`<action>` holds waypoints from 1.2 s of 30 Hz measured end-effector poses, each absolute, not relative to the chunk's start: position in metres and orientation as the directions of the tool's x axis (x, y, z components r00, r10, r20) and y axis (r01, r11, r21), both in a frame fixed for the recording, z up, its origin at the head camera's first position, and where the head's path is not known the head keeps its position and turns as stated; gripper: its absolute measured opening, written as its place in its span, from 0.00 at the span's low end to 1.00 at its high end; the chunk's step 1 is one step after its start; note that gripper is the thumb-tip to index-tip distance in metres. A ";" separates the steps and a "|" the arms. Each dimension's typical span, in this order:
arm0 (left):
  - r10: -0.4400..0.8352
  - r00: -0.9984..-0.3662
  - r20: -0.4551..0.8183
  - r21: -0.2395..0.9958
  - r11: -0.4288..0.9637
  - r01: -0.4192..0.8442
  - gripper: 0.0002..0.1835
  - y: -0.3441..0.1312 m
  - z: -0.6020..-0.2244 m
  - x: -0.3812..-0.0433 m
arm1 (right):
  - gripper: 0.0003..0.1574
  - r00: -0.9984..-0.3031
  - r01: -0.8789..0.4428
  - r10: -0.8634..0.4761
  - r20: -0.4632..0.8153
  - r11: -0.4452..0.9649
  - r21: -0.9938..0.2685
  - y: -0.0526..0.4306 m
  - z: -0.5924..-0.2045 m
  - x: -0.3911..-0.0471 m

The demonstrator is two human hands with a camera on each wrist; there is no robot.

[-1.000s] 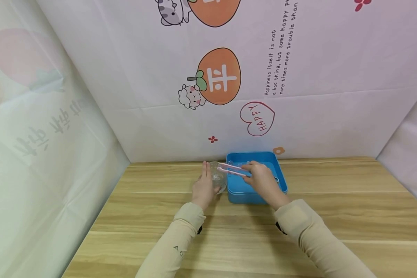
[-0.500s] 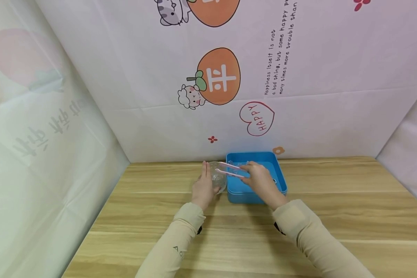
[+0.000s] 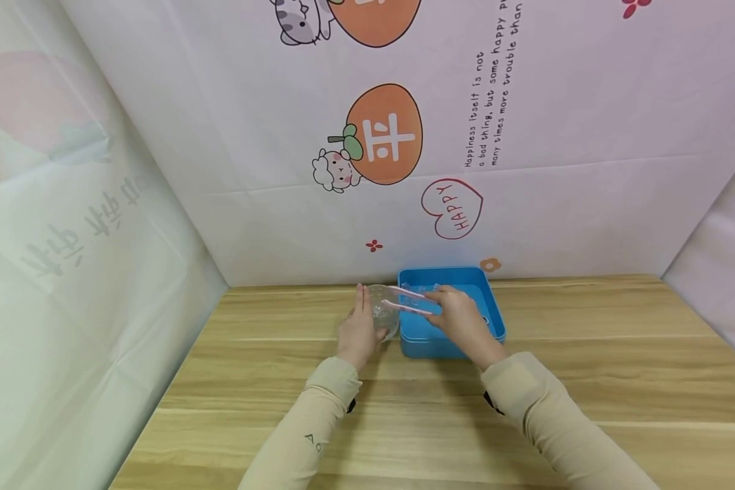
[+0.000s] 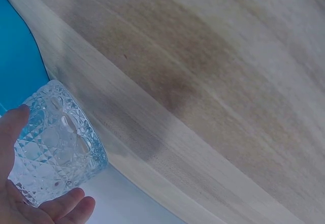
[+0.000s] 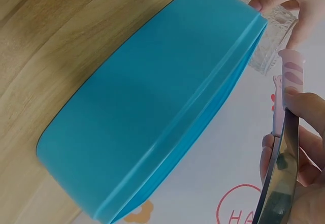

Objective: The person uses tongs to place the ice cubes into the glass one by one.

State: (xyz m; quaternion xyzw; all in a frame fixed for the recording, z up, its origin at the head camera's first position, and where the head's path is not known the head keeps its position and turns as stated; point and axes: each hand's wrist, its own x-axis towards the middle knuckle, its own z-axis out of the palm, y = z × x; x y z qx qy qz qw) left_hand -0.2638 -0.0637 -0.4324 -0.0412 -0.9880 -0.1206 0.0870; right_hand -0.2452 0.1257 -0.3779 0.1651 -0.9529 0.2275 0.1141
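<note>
My left hand point(image 3: 358, 335) holds a clear, diamond-patterned glass point(image 3: 384, 320), thumb on the near side and fingers along its left. In the left wrist view, thumb and fingertips surround the tilted-looking glass point(image 4: 61, 142). My right hand point(image 3: 462, 321) grips a pair of tongs point(image 3: 412, 308) with pink tips and a metal body, clearest in the right wrist view as pink-tipped tongs point(image 5: 293, 74). Their two tips stand apart, over the glass mouth in the head view, with nothing seen between them. A blue box point(image 3: 435, 350) sits under my right hand, close beside the glass.
Several small clear pieces point(image 3: 406, 288) lie in the box at its far left, partly hidden by the tongs and hand. Behind rises a white printed cloth wall point(image 3: 269, 231), and another cloth point(image 3: 128, 272) hangs at the left. The wooden table point(image 3: 416, 422) ends at the back cloth.
The tongs' tips have spread wider apart over the glass, and my right hand has shifted slightly left. My left hand and the glass stay put.
</note>
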 end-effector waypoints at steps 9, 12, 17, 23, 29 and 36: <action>0.063 -0.979 0.196 0.224 0.969 0.108 0.52 -0.064 -0.432 -0.262 | 0.25 -0.922 -0.354 -0.238 0.306 0.838 -0.415 0.133 -0.381 -0.250; 0.065 -0.978 0.196 0.224 0.968 0.109 0.52 -0.064 -0.431 -0.262 | 0.26 -0.929 -0.335 -0.217 0.301 0.838 -0.431 0.136 -0.380 -0.252; 0.065 -0.978 0.200 0.225 0.968 0.110 0.52 -0.065 -0.432 -0.262 | 0.26 -0.939 -0.301 -0.182 0.293 0.847 -0.438 0.142 -0.381 -0.256; 0.062 -0.980 0.188 0.218 0.970 0.103 0.52 -0.064 -0.431 -0.263 | 0.26 -0.946 -0.270 -0.152 0.286 0.860 -0.434 0.152 -0.386 -0.261; 0.062 -0.980 0.188 0.208 0.973 0.101 0.52 -0.064 -0.431 -0.261 | 0.26 -0.956 -0.242 -0.136 0.260 0.866 -0.437 0.163 -0.395 -0.266; 0.065 -0.980 0.190 0.218 0.970 0.106 0.52 -0.064 -0.431 -0.261 | 0.26 -0.964 -0.221 -0.132 0.230 0.880 -0.421 0.171 -0.403 -0.267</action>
